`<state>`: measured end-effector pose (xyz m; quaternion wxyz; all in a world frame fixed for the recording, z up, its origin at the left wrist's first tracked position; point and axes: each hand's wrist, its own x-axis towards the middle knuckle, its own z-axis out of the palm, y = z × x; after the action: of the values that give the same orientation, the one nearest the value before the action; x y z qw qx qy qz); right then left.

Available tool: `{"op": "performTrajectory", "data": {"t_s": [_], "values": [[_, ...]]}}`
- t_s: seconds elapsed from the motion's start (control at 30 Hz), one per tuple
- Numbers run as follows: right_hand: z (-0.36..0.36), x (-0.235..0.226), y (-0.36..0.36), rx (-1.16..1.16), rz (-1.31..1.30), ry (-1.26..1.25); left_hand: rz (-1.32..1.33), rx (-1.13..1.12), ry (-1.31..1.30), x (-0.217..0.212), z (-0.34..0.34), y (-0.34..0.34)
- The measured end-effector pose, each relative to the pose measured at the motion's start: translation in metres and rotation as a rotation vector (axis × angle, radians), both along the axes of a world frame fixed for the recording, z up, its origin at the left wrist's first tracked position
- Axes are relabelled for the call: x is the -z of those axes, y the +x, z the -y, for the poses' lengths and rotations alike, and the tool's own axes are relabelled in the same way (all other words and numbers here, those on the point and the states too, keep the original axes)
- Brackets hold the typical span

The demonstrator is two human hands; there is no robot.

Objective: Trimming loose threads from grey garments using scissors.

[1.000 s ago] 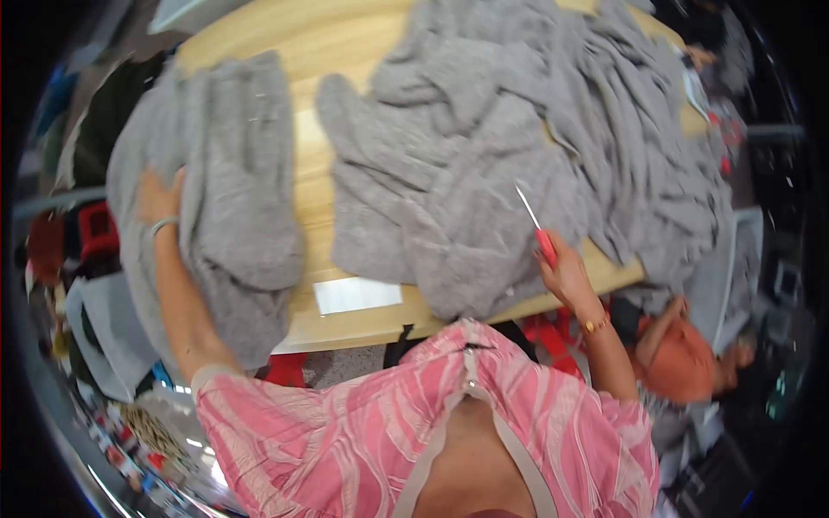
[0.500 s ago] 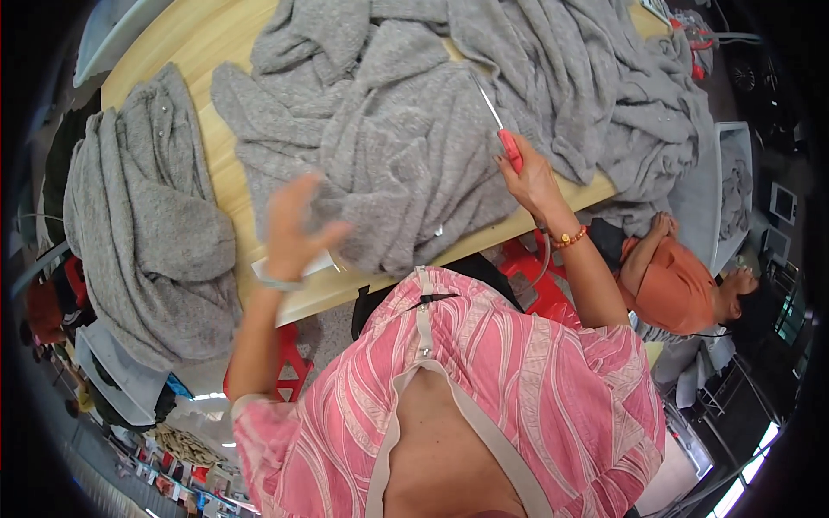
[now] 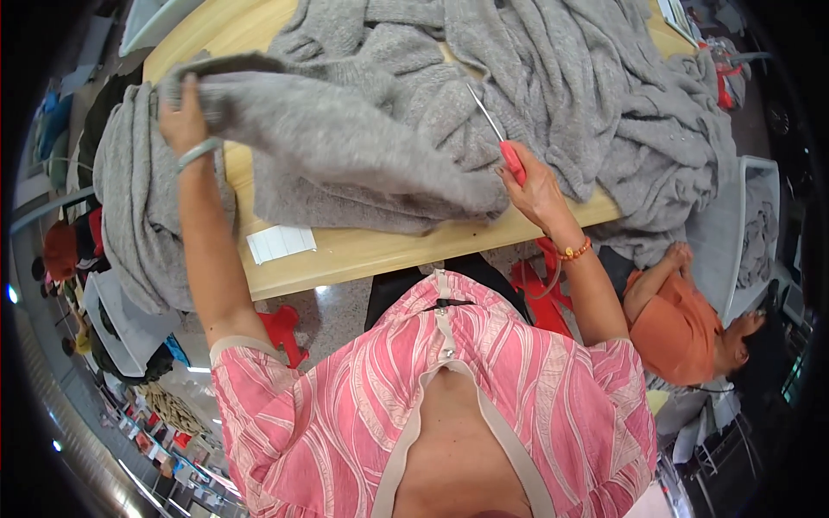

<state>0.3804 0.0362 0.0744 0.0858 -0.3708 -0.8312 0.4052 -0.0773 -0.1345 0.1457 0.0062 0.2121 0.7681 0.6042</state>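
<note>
My left hand is closed on the edge of a grey knitted garment, lifting it at the left so the cloth stretches slantwise over the table. In my right hand is a red-handled tool with a slender, pointed metal end aimed up and left; its exact kind I cannot make out. The tool's tip lies over the grey cloth. A white ruled paper slip rests near the table's front edge, below the garment.
The pale wooden table carries more grey knitwear at the back and right. Another grey pile hangs over its left end. At right are a white bin and a person in orange. A red stool stands below.
My left hand, empty before, has moved up and left and now grips the garment's edge, pulling it up. The paper slip is more exposed. My right hand still holds the red-handled tool.
</note>
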Motion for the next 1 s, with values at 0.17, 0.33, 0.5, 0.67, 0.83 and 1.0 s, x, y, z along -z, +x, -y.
{"op": "performTrajectory", "data": {"t_s": [0.17,0.33,0.5,0.67,0.83,1.0], "values": [[0.003,0.005,0.011,-0.013,0.011,-0.064,0.135,0.002,-0.188,0.073,0.034,0.02],[0.024,0.014,-0.009,-0.204,-0.057,0.014,0.598,-0.025,0.183,0.053,0.07,0.02],[0.044,0.035,-0.033,-0.282,0.249,0.088,0.538,0.0,0.344,-0.002,0.078,0.009],[0.028,0.02,-0.037,-0.286,0.186,-0.065,0.362,0.009,0.506,-0.066,0.098,0.002],[-0.016,-0.012,-0.009,-0.067,-0.078,0.034,0.332,-0.126,0.573,-0.107,0.096,-0.014],[-0.13,-0.105,-0.023,0.144,-0.303,0.393,0.313,0.008,0.581,-0.12,0.056,-0.078]]}}
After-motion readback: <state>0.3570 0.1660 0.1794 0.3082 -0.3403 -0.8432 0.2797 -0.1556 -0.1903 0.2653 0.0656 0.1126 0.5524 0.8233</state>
